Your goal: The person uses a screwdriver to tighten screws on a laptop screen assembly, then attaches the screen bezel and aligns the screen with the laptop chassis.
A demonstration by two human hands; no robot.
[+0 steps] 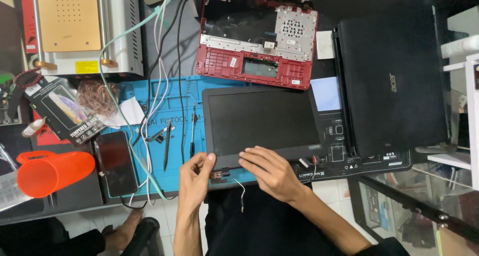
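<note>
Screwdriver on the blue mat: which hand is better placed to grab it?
Left, probably. The left hand sits at the screen panel's lower-left corner, just right of the screwdriver; the right hand rests farther right on the bottom bezel.

dark laptop screen, black package
</note>
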